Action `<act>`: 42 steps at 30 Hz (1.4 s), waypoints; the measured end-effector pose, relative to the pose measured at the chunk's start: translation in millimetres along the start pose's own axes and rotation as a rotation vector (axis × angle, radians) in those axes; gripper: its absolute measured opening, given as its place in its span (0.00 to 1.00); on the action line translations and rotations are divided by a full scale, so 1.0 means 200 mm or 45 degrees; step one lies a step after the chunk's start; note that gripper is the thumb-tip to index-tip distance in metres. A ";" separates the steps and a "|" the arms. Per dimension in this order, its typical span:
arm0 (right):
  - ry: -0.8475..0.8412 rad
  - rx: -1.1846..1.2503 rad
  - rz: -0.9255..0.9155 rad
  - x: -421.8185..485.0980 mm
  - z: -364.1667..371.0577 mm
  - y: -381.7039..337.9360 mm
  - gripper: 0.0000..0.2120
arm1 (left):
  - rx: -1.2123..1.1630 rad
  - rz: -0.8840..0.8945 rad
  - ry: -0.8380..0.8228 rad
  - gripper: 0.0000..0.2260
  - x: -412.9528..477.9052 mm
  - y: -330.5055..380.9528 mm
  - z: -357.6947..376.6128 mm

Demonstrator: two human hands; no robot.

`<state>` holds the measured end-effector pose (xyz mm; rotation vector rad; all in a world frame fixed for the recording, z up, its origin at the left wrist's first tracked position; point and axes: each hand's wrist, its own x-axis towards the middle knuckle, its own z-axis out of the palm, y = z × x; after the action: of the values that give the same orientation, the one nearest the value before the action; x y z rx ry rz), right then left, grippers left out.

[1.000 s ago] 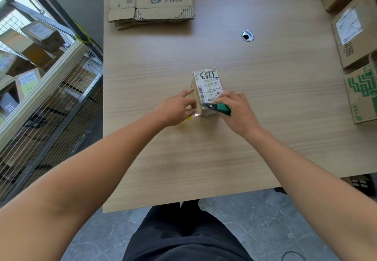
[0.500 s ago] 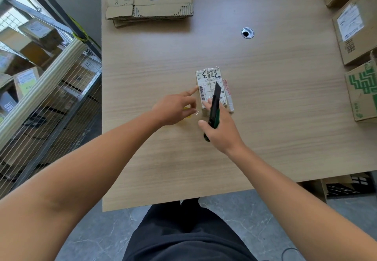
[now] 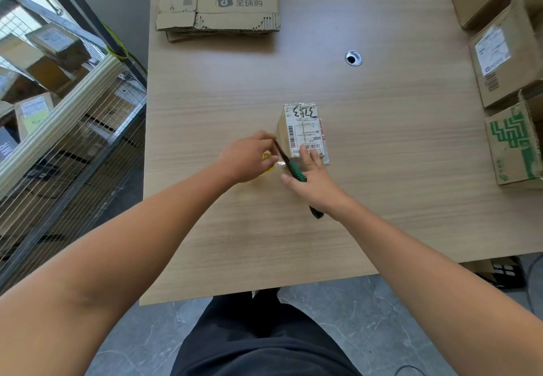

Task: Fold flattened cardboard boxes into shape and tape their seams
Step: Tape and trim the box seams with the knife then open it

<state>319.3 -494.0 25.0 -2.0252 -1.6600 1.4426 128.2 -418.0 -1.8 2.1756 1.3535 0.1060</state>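
Observation:
A small cardboard box [image 3: 302, 128] with a white shipping label and black scribble stands mid-table. My right hand [image 3: 314, 181] grips a green-and-black utility knife [image 3: 295, 171]. Its fingertips rest on the box's near end, and the blade points up-left along the box's near-left corner. My left hand [image 3: 246, 156] is closed beside that corner over a yellowish tape roll [image 3: 266, 156], which is mostly hidden beneath it. A short clear strip shows between the roll and the box. A stack of flattened cardboard boxes [image 3: 223, 2] lies at the far edge.
The wooden table [image 3: 382, 199] has a round cable hole [image 3: 353, 58]. Assembled boxes [image 3: 505, 61] line its right edge, one of them green-printed [image 3: 514, 143]. On the left stands a wire cage cart [image 3: 58, 140] full of parcels. The table's near edge is at my legs.
The knife swung from lying over the box's label to point left at the near-left corner. My right fingers settled on the box's near end. My left hand stayed put.

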 end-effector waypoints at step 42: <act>0.148 -0.307 -0.328 -0.04 -0.03 0.06 0.19 | 0.002 -0.131 0.396 0.09 -0.10 -0.12 -0.13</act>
<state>331.9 -502.1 25.1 -1.8760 -2.0364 1.0654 90.0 -415.6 13.0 2.1493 1.6317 0.4183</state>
